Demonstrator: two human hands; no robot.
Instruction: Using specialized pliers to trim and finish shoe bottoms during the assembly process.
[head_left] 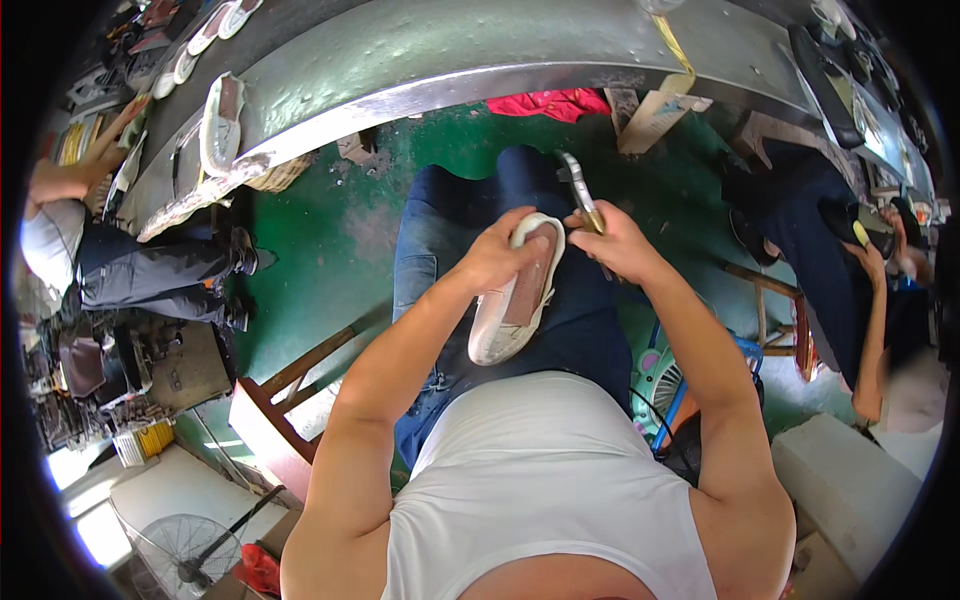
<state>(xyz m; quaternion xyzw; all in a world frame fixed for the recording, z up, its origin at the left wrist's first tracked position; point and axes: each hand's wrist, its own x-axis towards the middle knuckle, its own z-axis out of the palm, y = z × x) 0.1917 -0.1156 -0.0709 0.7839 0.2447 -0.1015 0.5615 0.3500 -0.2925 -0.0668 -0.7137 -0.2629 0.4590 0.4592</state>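
A white shoe [487, 335] with a brown sole-shaped face turned up lies over my lap, slightly tilted. My left hand [498, 250] is closed round its far left side, the thumb pressed on the brown face. Beside the shoe's far right edge, my right hand [612, 243] is closed on a pair of metal pliers [580, 185]. Their curved silver head points away from me, and the handles run down under my palm. The tool's jaws are too small to make out.
Across the far side runs a metal-topped bench [420, 55], with another white shoe [221, 125] at its left end. Co-workers sit at left [150, 265] and right [815, 250]. A wooden stool [765, 290] and a green fan [655, 385] stand to my right.
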